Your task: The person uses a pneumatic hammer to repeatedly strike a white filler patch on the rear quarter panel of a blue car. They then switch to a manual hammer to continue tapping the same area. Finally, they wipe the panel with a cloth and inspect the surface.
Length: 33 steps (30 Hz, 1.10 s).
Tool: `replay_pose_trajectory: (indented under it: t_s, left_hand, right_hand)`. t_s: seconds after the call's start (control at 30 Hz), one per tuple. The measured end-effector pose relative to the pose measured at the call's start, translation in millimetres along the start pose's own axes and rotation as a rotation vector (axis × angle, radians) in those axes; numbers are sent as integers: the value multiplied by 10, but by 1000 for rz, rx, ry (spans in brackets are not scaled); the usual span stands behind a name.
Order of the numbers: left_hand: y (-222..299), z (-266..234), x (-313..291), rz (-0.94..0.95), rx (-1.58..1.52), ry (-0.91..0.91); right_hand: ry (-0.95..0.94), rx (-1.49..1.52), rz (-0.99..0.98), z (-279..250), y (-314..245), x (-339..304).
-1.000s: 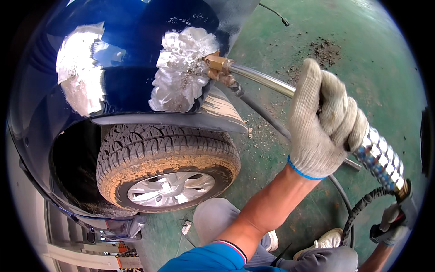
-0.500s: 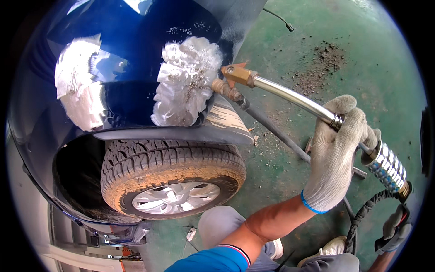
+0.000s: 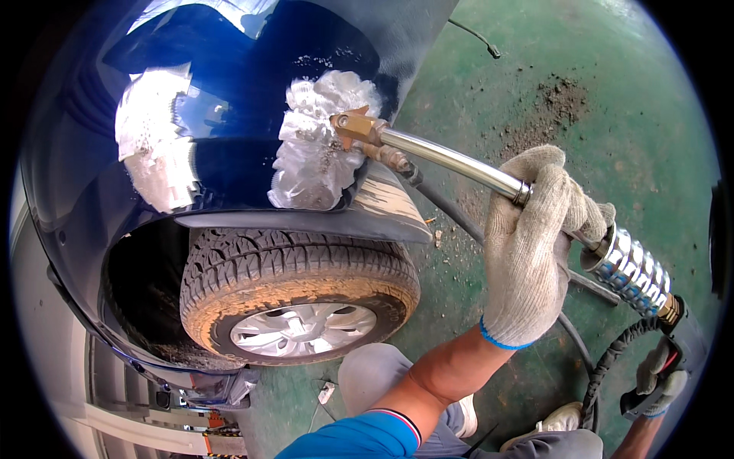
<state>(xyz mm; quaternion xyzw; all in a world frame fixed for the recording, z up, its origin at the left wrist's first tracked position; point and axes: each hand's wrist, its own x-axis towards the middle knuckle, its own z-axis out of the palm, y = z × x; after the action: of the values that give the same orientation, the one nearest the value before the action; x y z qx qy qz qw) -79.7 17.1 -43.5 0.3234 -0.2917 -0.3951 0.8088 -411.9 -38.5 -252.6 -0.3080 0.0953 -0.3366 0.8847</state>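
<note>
A slide-hammer dent puller point(image 3: 455, 164) stretches from the right toward the blue car panel point(image 3: 229, 145). Its brass head with a copper-coloured tip lies over the bare, sanded metal patch point(image 3: 317, 172); contact cannot be made out. My left hand point(image 3: 527, 245), in a white knitted glove, is wrapped round the puller's shaft, between the chrome tube and the ridged sliding weight point(image 3: 631, 271). At the lower right, my gloved right hand point(image 3: 659, 379) holds the black pistol grip with a red trigger. A brass fitting point(image 3: 388, 155) on a grey cable sits beside the patch's right edge.
Below the panel is a muddy tyre point(image 3: 298, 283) with a silver wheel, under a black arch trim point(image 3: 306, 220). Another sanded patch point(image 3: 157, 145) lies farther left. Dirt point(image 3: 554, 107) and a cable end point(image 3: 492, 50) lie on the green floor. A wrapped hose point(image 3: 604, 367) hangs from the puller.
The puller and my left hand have moved left; its tip has passed from the patch's right edge to over the patch. The car appears slightly farther right in view.
</note>
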Motion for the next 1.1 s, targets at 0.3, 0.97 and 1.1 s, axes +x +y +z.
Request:
replay_pose_trajectory:
  t_s: [0.3, 0.97, 1.1]
  left_hand:
    - [-607, -77, 37, -376, -43, -21]
    - [-1215, -261, -246, -754, 1236, -962]
    - [-203, -445, -660, -523, 1326, -1430]
  right_hand:
    - [751, -241, 34, -469, -294, -258]
    - [785, -1446, 688, -1274, -980, 594]
    - [588, -2460, 6, -482, -406, 999]
